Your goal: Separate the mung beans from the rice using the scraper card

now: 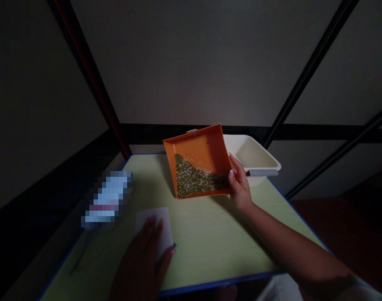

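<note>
My right hand (239, 184) grips the right edge of a square orange plastic tray (198, 144), which stands tilted with its far edge raised. A mound of small green mung beans (192, 179) mixed with white grains lies slid against the tray's lower side, and a few white grains are scattered above it. My left hand (143, 261) lies over a white card (151, 219) on the table, its fingertips on the card and its thumb along the right edge.
A pale green table (206, 246) with a blue edge holds these things. A white plastic tub (250, 152) stands behind the tray at the far right corner. A blurred, pixelated object (107, 200) lies at the left edge. Dark frame bars surround the table.
</note>
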Action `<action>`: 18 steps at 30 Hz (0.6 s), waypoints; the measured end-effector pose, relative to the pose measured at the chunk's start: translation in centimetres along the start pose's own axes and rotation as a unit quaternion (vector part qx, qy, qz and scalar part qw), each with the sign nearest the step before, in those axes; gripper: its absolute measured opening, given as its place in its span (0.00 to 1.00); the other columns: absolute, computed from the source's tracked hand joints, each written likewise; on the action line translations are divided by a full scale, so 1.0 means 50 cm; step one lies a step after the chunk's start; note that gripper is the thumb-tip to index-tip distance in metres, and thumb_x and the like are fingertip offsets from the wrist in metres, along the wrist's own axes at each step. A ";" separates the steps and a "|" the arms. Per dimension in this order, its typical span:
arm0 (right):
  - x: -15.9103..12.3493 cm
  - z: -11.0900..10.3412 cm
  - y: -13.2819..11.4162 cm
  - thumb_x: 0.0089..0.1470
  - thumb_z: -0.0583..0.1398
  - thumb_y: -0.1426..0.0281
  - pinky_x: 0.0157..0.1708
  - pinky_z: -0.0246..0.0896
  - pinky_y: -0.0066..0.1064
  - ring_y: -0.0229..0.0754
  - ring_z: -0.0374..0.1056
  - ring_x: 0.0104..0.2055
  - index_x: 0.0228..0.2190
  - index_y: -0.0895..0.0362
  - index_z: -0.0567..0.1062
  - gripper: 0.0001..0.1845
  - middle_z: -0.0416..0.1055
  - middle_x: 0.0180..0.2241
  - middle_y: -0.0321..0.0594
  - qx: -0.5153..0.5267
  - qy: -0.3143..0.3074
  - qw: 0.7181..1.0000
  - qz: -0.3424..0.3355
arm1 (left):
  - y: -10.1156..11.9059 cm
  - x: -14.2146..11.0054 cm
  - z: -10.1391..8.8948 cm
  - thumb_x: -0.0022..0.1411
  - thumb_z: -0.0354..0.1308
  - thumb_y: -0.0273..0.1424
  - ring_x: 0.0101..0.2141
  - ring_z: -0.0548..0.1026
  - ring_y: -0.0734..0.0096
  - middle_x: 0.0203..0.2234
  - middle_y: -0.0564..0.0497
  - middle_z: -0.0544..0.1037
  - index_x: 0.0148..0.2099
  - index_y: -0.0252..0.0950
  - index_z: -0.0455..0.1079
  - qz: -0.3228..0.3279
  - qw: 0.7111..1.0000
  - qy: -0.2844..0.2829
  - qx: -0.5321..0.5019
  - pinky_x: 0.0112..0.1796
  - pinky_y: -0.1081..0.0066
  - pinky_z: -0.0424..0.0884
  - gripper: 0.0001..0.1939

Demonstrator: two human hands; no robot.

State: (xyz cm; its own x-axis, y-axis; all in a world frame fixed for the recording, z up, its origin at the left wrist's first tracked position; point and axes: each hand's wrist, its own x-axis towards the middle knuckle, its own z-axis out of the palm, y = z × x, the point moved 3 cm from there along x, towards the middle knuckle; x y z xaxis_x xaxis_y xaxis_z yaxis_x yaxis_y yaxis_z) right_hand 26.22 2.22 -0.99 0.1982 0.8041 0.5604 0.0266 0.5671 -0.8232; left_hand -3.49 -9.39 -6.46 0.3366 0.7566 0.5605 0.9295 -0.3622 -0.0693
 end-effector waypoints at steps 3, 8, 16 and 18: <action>0.000 0.001 -0.001 0.60 0.60 0.49 0.68 0.50 0.58 0.57 0.55 0.70 0.63 0.39 0.64 0.33 0.59 0.69 0.33 -0.013 -0.003 1.000 0.009 | -0.002 -0.004 0.005 0.67 0.48 0.48 0.56 0.76 0.55 0.59 0.40 0.74 0.63 0.34 0.65 -0.009 1.000 -0.010 -0.004 0.50 0.57 0.80 0.30; 0.001 0.003 -0.006 0.60 0.58 0.47 0.67 0.53 0.58 0.57 0.55 0.70 0.64 0.39 0.63 0.34 0.59 0.69 0.33 -0.033 -0.001 0.999 0.012 | -0.003 -0.006 0.009 0.68 0.47 0.48 0.56 0.76 0.55 0.59 0.40 0.74 0.63 0.35 0.65 -0.012 1.000 -0.007 -0.007 0.50 0.57 0.80 0.30; 0.003 0.006 -0.003 0.60 0.60 0.49 0.70 0.47 0.60 0.56 0.50 0.73 0.63 0.40 0.65 0.32 0.61 0.68 0.35 -0.018 0.009 1.000 -0.006 | 0.001 0.001 -0.002 0.68 0.46 0.49 0.55 0.76 0.56 0.58 0.40 0.75 0.61 0.34 0.66 -0.001 1.000 0.002 0.002 0.50 0.59 0.80 0.30; 0.003 0.006 -0.005 0.61 0.60 0.51 0.70 0.45 0.60 0.56 0.50 0.73 0.62 0.39 0.66 0.30 0.60 0.69 0.34 -0.015 0.009 1.000 -0.015 | 0.003 0.004 -0.007 0.69 0.44 0.48 0.54 0.77 0.55 0.56 0.39 0.76 0.60 0.32 0.67 0.007 1.000 0.008 0.004 0.48 0.58 0.81 0.30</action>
State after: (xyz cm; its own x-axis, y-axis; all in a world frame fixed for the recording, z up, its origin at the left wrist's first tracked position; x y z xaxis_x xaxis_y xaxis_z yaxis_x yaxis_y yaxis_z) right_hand 25.93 2.25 -0.65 0.2148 0.7838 0.5827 0.0625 0.5844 -0.8091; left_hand -3.31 -9.46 -6.07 0.3463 0.7427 0.5731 0.9264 -0.3671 -0.0841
